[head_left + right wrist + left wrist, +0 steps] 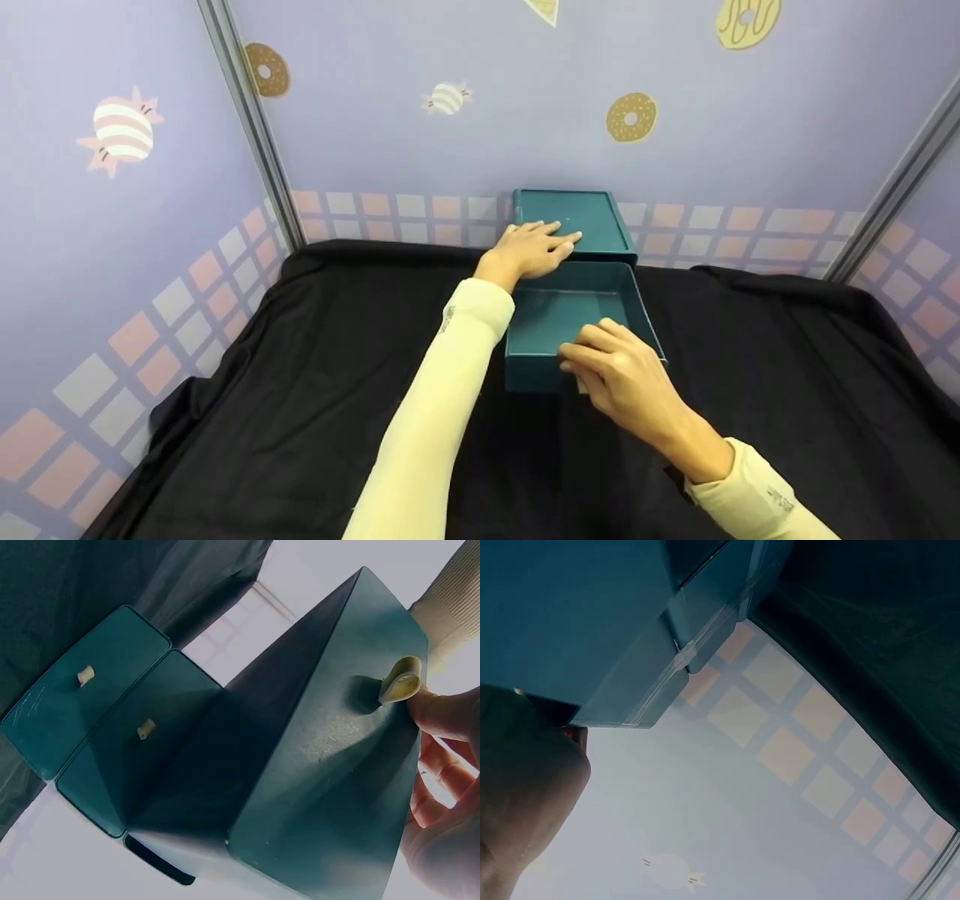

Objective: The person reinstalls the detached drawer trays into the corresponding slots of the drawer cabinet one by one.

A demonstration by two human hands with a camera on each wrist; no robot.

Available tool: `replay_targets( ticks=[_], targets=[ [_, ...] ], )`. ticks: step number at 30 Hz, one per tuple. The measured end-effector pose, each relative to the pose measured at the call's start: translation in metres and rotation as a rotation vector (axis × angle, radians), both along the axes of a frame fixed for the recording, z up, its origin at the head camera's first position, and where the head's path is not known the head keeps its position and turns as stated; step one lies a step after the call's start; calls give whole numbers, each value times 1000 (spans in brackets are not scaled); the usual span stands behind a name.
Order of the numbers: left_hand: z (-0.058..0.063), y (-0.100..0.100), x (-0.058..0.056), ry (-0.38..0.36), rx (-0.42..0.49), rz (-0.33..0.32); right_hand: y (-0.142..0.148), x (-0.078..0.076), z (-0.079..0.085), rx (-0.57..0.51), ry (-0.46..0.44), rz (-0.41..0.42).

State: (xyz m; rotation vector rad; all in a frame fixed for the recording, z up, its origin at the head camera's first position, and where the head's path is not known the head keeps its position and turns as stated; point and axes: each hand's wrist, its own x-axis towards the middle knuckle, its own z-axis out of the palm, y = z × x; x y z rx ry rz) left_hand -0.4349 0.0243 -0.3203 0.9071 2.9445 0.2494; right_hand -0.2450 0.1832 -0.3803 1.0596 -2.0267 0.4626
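A teal drawer cabinet (581, 214) stands at the back of the table. My left hand (529, 249) rests on its top with fingers spread. One teal drawer (532, 373) is pulled out toward me, and no contents show inside it. At the middle of the drawer's front, my right hand (619, 375) has curled fingers, with thumb and forefinger at the pale pull tab (402, 681). In the right wrist view the thumb touches the tab's edge; the forefinger's contact is partly hidden.
Two closed drawers (112, 757) with small pale tabs show in the right wrist view. Black cloth (337, 390) covers the table. A lilac wall (375, 135) with sweets and checks rises right behind the cabinet, and grey posts (251, 120) mark the corners.
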Motion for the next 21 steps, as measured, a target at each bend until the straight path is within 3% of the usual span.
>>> replay_targets(
  ticks=[4, 21],
  targets=[
    [-1, -2, 0, -5, 17, -2, 3, 2, 0, -28, -36, -4],
    [-2, -1, -1, 14, 14, -17, 7, -11, -2, -38, 10, -44]
  ],
)
